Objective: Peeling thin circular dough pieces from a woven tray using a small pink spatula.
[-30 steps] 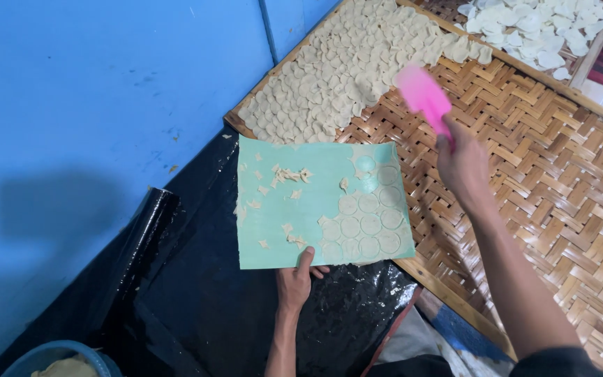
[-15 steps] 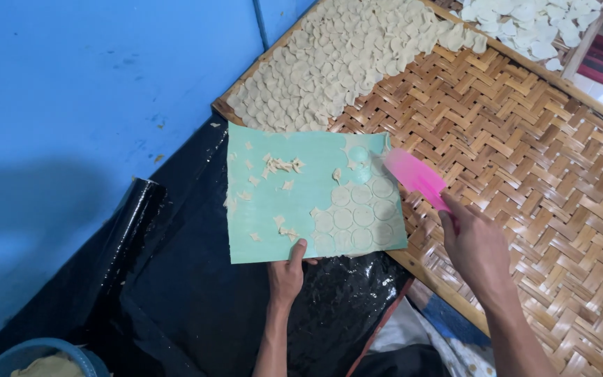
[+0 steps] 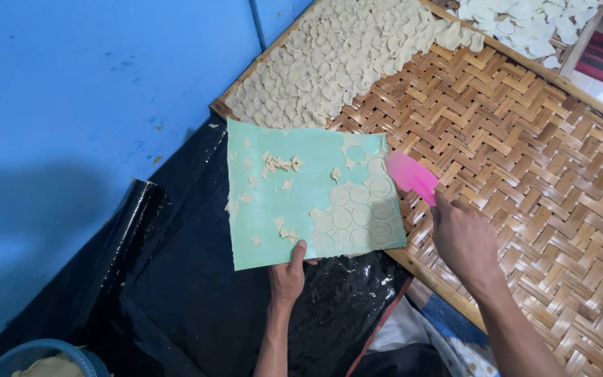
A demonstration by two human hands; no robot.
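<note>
Lowered to the green mat (image 3: pixel 301 195), right hand (image 3: pixel 463 241) grips pink scraper (image 3: pixel 412 176); left hand (image 3: pixel 287 276) pinches mat's edge.

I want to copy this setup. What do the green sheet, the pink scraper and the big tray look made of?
Green sheet: thin flexible plastic, matte; it bends where held. Pink scraper: smooth, slightly translucent plastic or silicone. Tray: woven bamboo-like strips in herringbone, wooden rim.

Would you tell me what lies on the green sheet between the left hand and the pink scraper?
In the head view, cut round dough discs lie on the sheet there.
</note>
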